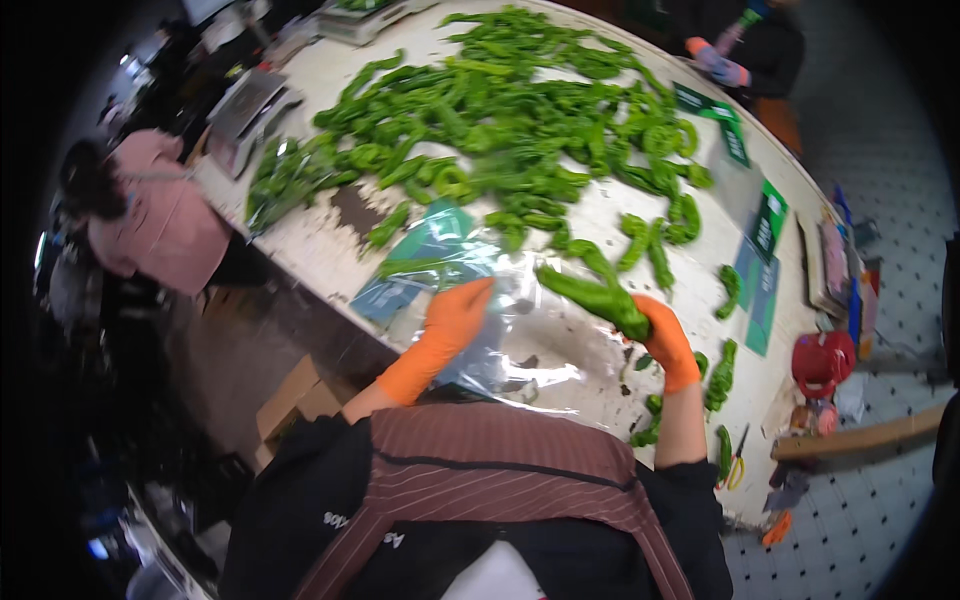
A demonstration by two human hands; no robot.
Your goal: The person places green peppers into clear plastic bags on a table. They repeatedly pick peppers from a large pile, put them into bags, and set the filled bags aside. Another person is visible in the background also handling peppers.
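Both my hands wear orange gloves. My right hand (668, 345) is closed around the thick end of a long green pepper (590, 298), whose tip points left above the table. My left hand (458, 318) has its fingers closed on the edge of a clear plastic bag (535, 345) lying in front of me. Its printed teal part (420, 250) stretches away to the left, and a green pepper shows there; I cannot tell whether that one is inside or on top. Beyond my hands spreads a large heap of long green peppers (510, 110).
A filled bag of peppers (285, 180) lies at the left edge, near a scale (245, 112). More printed bags (762, 265) lie right, with loose peppers. Yellow-handled scissors (736, 470) rest near the right front. A person in pink (160, 210) is left; another's gloved hands (718, 65) are far right.
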